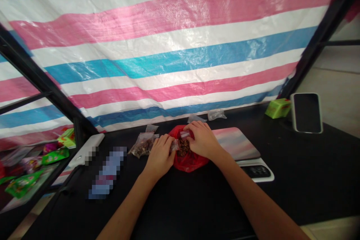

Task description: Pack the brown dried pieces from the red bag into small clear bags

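A red plastic bag [191,164] lies spread on the black table, its mouth open on a heap of small brown pieces [184,147]. My left hand [161,156] is at the bag's left edge, fingers closed on a small clear plastic bag [174,145]. Over the heap, my right hand [204,138] pinches a small see-through object [185,134]; its exact kind is not clear. Beside my left hand lie small clear bags with brown contents [142,146].
Flat clear bags [216,114] lie at the back edge, by a striped tarp [174,60]. To the right are a pinkish flat item [237,142], a white object with a dark panel [257,171], a green box [278,108] and an upright phone-like device [307,113]. A white device [87,150] lies left.
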`<state>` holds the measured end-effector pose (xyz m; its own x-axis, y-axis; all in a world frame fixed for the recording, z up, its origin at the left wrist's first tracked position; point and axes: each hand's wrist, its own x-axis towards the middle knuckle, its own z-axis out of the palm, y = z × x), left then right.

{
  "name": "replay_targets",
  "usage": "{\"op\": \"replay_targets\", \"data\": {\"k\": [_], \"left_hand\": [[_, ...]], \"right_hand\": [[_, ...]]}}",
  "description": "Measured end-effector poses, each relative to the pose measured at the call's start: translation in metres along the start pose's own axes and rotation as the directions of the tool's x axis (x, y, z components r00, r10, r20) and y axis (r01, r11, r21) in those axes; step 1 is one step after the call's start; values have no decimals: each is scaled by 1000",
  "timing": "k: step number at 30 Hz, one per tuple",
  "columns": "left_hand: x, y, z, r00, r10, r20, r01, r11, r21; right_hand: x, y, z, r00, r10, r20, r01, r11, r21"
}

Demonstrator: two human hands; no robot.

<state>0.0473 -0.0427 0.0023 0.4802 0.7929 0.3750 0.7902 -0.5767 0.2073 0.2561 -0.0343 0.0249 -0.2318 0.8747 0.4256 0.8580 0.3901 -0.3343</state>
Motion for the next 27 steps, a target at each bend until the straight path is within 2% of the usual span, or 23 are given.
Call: {"op": "replay_targets", "data": {"k": [5,12,21,27], "left_hand": [[0,-1,-1,999,-21,-29,20,999,-33],[1,-4,0,1000,-4,-10,3,998,-59],[1,-9,6,998,-55,2,55,998,-43],[2,-8,5,998,-57,-6,55,985,-164]], "right_hand": [[-1,1,0,1000,-15,23,15,1000,-1],[-2,2,3,1000,-19,25,19,1000,-11],[-4,6,5,995,5,104,-5,1000,-2],[-5,4,7,992,-56,109,49,996,73]]}}
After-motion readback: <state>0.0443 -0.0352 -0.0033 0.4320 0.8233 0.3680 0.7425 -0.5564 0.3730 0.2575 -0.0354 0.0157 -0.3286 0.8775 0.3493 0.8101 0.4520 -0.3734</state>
